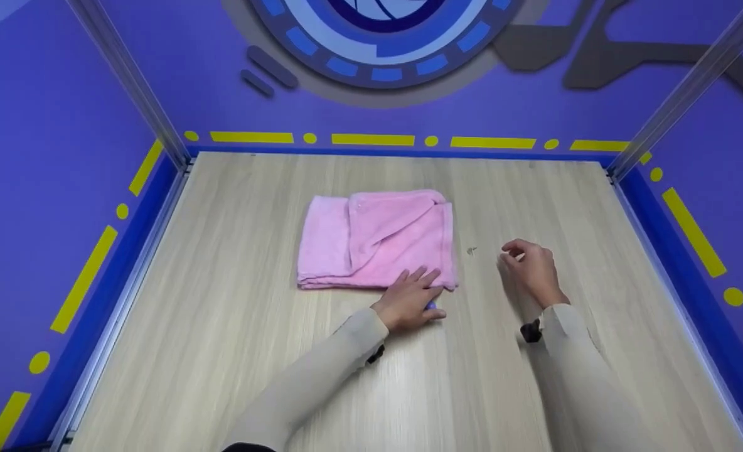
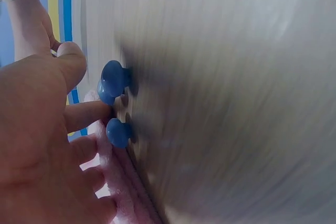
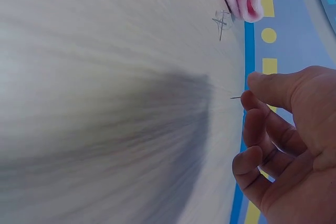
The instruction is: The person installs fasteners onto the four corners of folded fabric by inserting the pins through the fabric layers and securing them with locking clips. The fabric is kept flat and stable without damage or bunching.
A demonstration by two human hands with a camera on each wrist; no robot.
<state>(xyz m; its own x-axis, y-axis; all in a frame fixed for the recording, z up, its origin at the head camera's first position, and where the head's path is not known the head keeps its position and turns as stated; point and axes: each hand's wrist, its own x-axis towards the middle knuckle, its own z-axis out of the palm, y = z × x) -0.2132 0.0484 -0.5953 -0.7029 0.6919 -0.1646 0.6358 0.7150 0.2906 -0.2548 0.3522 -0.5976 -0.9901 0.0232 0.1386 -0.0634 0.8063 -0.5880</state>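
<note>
A folded pink towel (image 1: 396, 238) lies on the wooden table, its upper layer wrinkled and turned back. My left hand (image 1: 409, 301) rests with spread fingers on its near right edge. Beside the left thumb and index finger, several small blue mushroom-shaped pieces (image 2: 118, 132) stand close to the towel's edge; in the head view only a bit of one shows. My right hand (image 1: 533, 270) is held right of the towel, thumb and index finger pinching a thin metal pin (image 3: 235, 97) whose point sticks out. The other right fingers are loosely curled.
Between the towel and my right hand, a small clear round piece with thin metal pins (image 3: 222, 23) lies on the table (image 1: 221, 301). Blue walls (image 1: 384, 119) with yellow marks and metal corner posts enclose the far side and both flanks.
</note>
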